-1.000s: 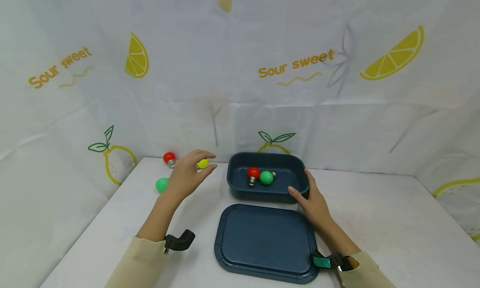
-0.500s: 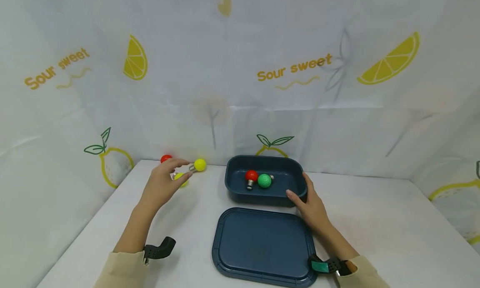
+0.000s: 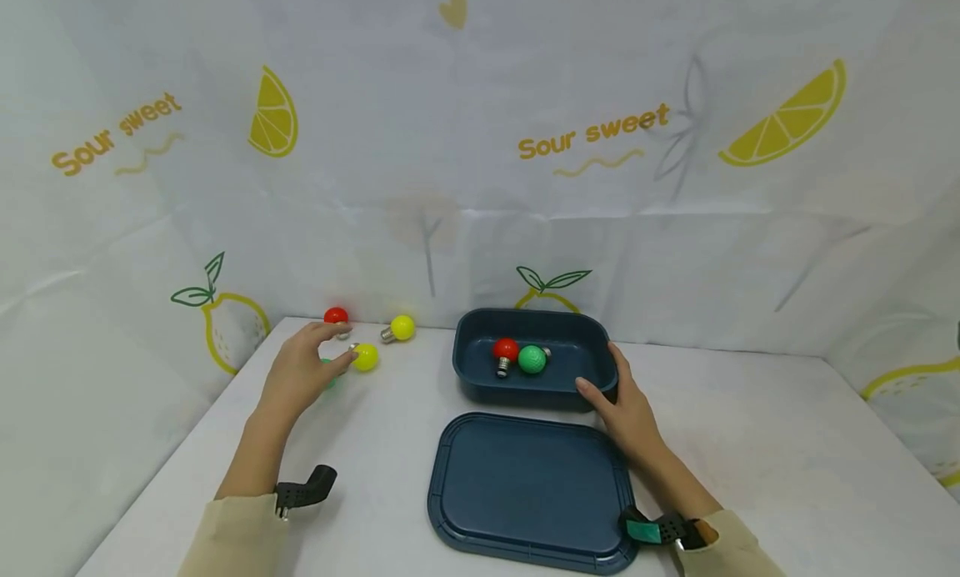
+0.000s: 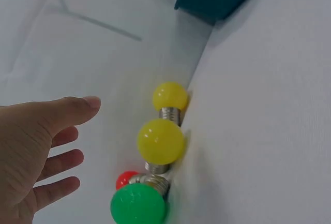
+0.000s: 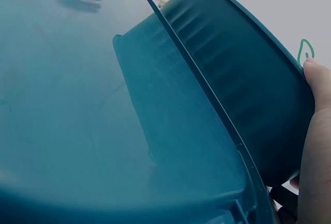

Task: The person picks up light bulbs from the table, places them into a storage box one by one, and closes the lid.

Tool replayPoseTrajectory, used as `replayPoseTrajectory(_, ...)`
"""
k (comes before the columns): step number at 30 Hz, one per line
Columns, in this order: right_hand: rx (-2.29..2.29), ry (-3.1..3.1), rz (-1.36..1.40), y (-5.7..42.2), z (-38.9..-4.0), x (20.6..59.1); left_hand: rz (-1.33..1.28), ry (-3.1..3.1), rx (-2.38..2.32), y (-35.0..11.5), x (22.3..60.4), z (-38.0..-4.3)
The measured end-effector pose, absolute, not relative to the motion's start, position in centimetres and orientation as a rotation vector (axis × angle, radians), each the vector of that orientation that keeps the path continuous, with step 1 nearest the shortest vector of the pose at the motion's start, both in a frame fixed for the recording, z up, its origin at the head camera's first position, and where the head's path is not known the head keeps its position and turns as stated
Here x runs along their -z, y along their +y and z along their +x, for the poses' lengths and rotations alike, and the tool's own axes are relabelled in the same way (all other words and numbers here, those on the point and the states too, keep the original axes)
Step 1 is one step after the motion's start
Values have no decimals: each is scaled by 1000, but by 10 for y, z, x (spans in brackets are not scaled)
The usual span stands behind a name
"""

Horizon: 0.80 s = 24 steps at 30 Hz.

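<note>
My L hand (image 3: 303, 368) has shifted left, spread & empty, so no pickup yet, part-hiding the round green metal-based bulb (image 4: 138, 206) nr the white desk (image 3: 390, 460)'s back-left corner, R hand (image 3: 630, 414) gripping the oblong dark-blue plastic box (image 3: 525, 393).

Lemon-print white backdrop (image 3: 480, 127) standing behind white tabletop (image 3: 750, 444).

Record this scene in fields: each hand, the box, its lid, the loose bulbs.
Left hand: holds nothing, by the near yellow light bulb
Right hand: grips the right end of the dark blue box
Inside box: red light bulb, green light bulb
Loose: near yellow light bulb, far yellow light bulb, second red light bulb, second green light bulb
Lid: flat on the table, in front of the box
</note>
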State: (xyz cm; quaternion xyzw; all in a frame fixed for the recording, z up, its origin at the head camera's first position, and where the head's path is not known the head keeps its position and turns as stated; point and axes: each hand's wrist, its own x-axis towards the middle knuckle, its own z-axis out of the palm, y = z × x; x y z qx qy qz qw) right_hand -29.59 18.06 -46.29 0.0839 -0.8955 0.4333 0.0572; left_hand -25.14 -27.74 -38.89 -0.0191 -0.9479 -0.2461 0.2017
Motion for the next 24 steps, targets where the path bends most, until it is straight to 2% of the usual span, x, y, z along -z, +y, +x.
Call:
replayPoseTrajectory(12, -1315, -2718, 249, 181, -295, 464, 51, -2682, 796, -300, 425, -261)
replayPoseTrajectory(24, -1323, -2718, 245, 181, -297, 464, 175, -2678, 913, -302, 454, -265)
